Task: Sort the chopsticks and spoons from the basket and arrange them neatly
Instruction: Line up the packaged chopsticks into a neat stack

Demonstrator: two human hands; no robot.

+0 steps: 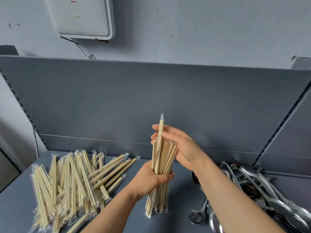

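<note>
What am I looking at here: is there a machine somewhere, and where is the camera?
There is no machine here. These are a person's two bare hands, filmed by one camera worn on the head, looking down. The left hand grips a bundle of wrapped chopsticks upright. The right hand, fingers nearly straight, touches its top, where one pair sticks up higher. On the grey shelf lie a pile of wrapped chopsticks at the left and metal spoons at the right.
</note>
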